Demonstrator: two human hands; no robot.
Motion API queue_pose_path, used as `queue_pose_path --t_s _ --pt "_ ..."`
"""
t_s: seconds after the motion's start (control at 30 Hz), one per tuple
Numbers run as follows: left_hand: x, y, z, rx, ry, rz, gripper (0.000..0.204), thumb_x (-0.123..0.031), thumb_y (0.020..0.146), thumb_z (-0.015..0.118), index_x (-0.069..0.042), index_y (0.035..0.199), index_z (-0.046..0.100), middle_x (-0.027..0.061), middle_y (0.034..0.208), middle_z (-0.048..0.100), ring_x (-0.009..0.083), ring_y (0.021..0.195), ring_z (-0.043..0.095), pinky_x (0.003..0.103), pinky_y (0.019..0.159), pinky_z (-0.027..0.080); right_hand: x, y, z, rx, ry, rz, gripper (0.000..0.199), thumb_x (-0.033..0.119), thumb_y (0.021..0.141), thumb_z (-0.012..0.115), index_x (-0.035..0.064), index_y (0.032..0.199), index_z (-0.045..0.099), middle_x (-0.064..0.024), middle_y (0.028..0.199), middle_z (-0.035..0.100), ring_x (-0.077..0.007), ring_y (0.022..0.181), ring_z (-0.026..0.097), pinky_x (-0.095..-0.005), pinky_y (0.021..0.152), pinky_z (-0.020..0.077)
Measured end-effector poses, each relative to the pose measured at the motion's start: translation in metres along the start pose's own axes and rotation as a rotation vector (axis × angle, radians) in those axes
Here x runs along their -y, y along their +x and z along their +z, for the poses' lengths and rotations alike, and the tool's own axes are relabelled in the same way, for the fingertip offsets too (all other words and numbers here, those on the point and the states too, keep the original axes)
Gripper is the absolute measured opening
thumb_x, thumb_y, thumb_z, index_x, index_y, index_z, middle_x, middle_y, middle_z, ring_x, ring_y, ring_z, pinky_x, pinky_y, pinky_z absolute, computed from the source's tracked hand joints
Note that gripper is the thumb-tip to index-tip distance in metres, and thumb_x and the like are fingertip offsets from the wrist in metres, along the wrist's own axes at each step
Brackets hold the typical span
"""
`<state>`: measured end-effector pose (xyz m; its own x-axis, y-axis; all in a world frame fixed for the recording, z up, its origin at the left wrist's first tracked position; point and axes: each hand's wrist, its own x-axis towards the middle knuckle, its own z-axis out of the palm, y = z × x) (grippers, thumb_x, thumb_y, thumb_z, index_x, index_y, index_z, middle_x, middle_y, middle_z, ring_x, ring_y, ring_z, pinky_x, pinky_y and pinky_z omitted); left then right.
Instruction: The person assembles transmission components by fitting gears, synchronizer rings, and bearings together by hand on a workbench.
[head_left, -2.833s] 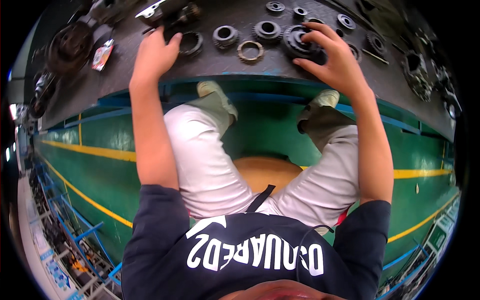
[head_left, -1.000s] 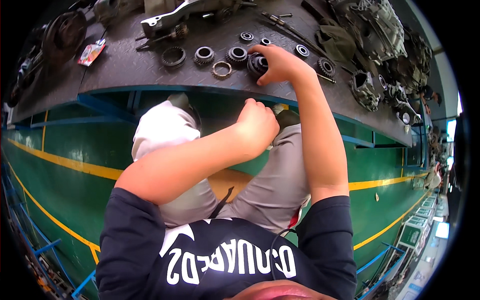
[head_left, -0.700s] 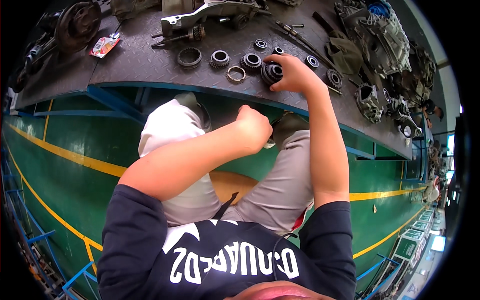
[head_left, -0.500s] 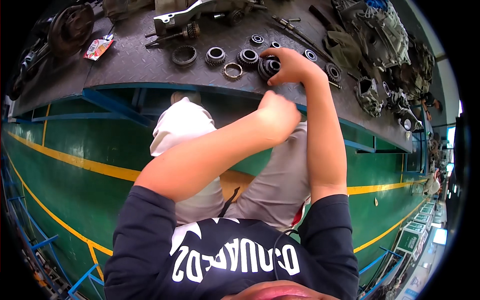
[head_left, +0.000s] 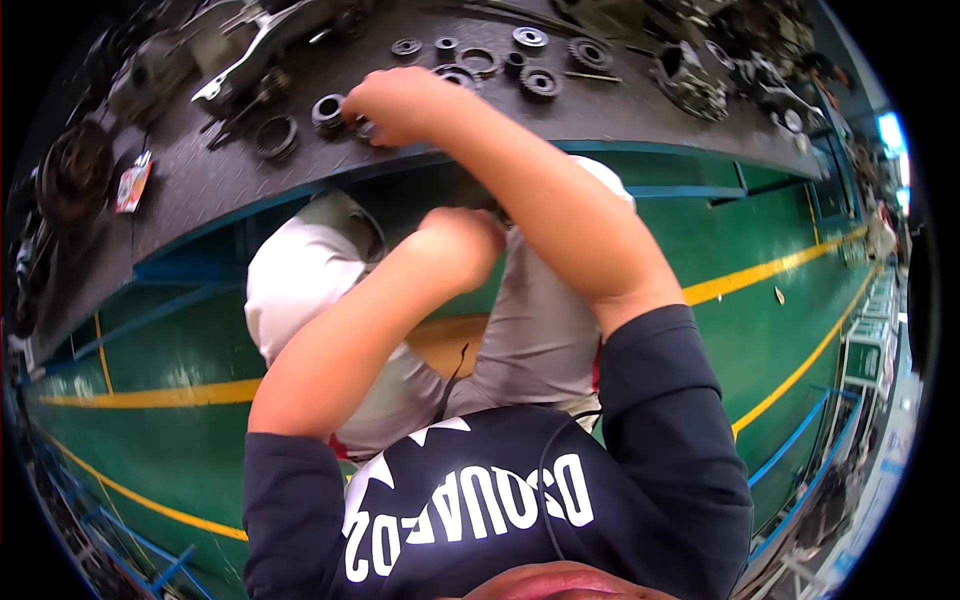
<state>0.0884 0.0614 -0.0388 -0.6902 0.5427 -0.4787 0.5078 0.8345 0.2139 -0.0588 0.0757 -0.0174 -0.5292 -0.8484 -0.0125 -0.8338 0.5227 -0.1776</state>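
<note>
Hand [head_left: 400, 100] touching one bearing [head_left: 330, 108].

Dark grey studded workbench [head_left: 230, 180] under right hand [head_left: 400, 105]; black metal rings [head_left: 328, 110] beside it; green floor [head_left: 180, 340], yellow stripes below.

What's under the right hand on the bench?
The right hand lies over a dark ring-shaped part on the bench; only its edge shows at the fingertips. The rest is covered, so grip is unclear. Another ring part sits just left.
</note>
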Motion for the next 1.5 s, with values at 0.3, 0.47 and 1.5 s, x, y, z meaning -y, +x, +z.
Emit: queue_pose_path --t_s 0.3,0.47,1.5 --pt "-0.007 0.001 0.002 -0.292 0.018 0.131 0.03 -0.022 0.087 0.077 -0.003 0.11 0.076 0.0185 0.113 0.074 0.0359 0.107 0.072 0.047 0.091 0.057 -0.021 -0.004 -0.029 -0.033 0.67 -0.055 0.038 0.011 0.088 0.066 0.0125 0.125 0.079 -0.0079 0.087 0.074 -0.0136 0.079 0.068 -0.0314 0.074 0.0578" --pt "-0.016 0.005 -0.004 -0.198 0.05 0.125 0.025 -0.025 0.085 0.08 -0.004 0.097 0.078 0.0156 0.106 0.074 0.034 0.104 0.072 0.045 0.087 0.057 -0.083 -0.028 -0.041 -0.236 1.386 0.173 0.024 0.027 0.103 0.067 0.0059 0.111 0.075 0.0002 0.092 0.07 -0.0091 0.081 0.062 -0.0263 0.07 0.0518" --pt "-0.015 0.005 0.004 -0.185 0.074 0.207 0.038 -0.027 0.088 0.078 -0.007 0.12 0.069 0.0137 0.104 0.072 0.0332 0.102 0.072 0.046 0.09 0.056 -0.062 -0.023 0.027 -0.564 0.131 -0.048 0.02 0.01 0.086 0.068 0.0116 0.099 0.082 -0.0071 0.093 0.077 -0.0287 0.082 0.073 -0.0377 0.078 0.0612"
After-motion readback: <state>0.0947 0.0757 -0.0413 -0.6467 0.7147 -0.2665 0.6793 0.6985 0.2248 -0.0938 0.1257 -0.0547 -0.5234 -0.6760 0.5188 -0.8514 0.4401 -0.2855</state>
